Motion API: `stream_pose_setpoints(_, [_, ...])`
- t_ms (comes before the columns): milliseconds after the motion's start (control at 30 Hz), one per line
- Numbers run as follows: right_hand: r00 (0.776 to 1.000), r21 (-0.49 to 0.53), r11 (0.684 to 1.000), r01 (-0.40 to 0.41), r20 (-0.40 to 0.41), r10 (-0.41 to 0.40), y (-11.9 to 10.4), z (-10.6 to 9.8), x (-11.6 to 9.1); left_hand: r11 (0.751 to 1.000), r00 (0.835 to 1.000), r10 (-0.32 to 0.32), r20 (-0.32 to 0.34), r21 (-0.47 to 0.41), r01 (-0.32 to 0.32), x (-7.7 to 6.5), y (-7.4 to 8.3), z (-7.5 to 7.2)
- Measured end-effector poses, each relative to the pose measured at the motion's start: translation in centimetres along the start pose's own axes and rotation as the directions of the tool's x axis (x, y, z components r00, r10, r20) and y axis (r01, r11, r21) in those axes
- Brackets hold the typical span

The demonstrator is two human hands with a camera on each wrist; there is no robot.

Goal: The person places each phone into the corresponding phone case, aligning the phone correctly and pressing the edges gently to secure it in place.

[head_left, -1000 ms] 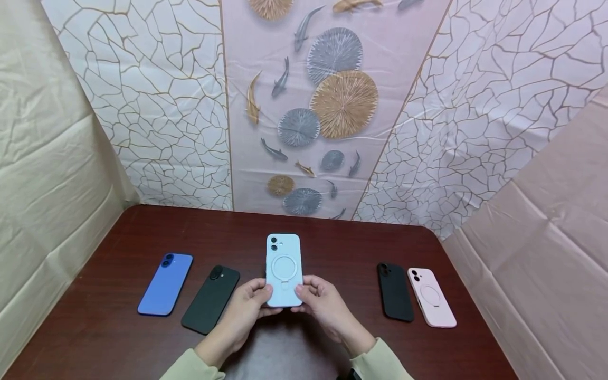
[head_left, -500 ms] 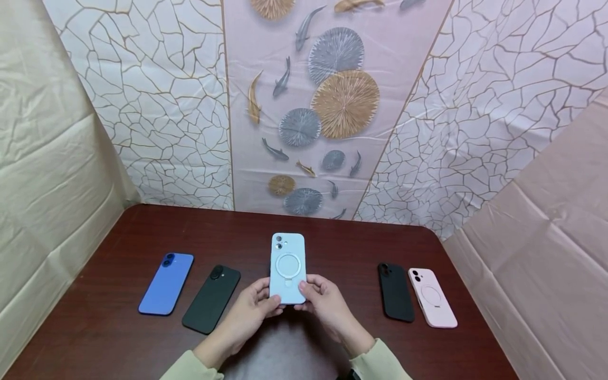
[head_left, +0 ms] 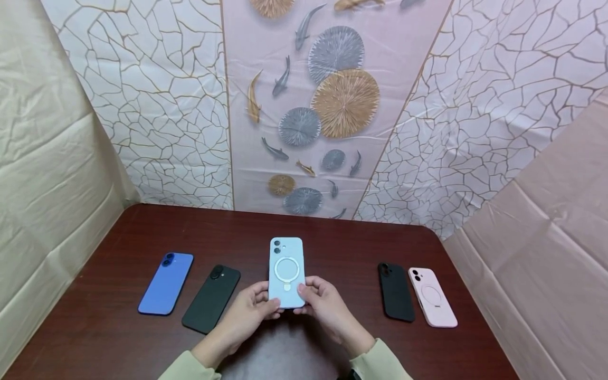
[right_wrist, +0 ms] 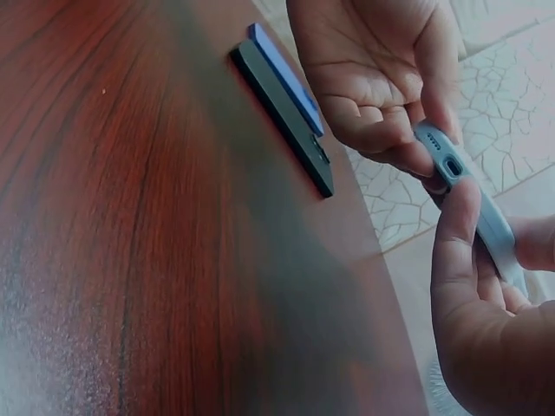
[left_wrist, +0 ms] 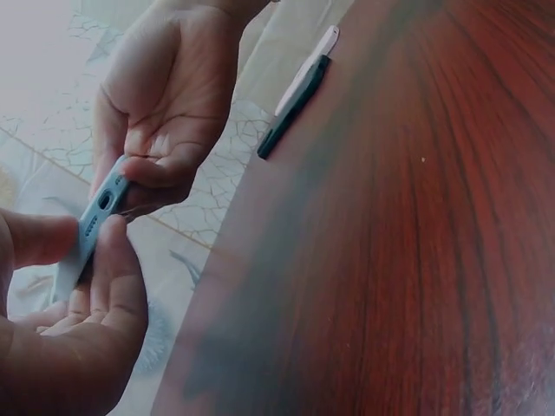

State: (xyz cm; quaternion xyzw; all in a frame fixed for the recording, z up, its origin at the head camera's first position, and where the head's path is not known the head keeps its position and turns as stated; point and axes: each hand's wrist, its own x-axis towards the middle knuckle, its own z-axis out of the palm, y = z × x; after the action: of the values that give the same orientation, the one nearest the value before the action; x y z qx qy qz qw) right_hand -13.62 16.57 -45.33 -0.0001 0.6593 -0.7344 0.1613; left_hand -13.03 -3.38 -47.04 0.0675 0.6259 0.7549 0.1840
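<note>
A phone in a light blue case (head_left: 287, 270) with a ring on its back is held over the middle of the table, camera side facing me. My left hand (head_left: 247, 312) pinches its lower left corner, thumb on the back. On the lower right edge, my right hand (head_left: 329, 306) grips it the same way. Both wrist views show the bottom end of the light blue case (right_wrist: 473, 198), with its port cutout, between the two hands. Fingers behind the phone are partly hidden in the head view.
A blue phone (head_left: 166, 285) and a black phone (head_left: 211, 300) lie on the dark red table (head_left: 332, 240) at left. To the right lie a black phone case (head_left: 396, 293) and a pink case (head_left: 432, 298) with a ring. Patterned cloth (head_left: 180, 116) hangs behind.
The light blue phone has shifted slightly right; it rose a little, then came back down. My left thumb has slid to its lower corner. The other items stay put.
</note>
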Motion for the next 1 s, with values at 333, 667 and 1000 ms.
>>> stream_pose_setpoints(333, [0.996,-0.068,0.998,-0.003,0.084,0.008,0.3,0.1,-0.3,0.999,0.977,0.020,-0.213,0.041,-0.011,0.6,0.6,-0.8])
stream_pose_setpoints(667, [0.998,-0.141,0.990,-0.012,0.059,0.021,0.4,0.0,-0.5,0.996,0.968,0.031,-0.249,0.094,-0.008,0.5,0.6,-1.1])
stream_pose_setpoints(1000, [0.997,-0.186,0.982,0.016,-0.073,-0.030,0.5,0.0,0.1,0.985,0.978,0.056,-0.203,0.174,-0.021,0.2,-0.1,-0.9])
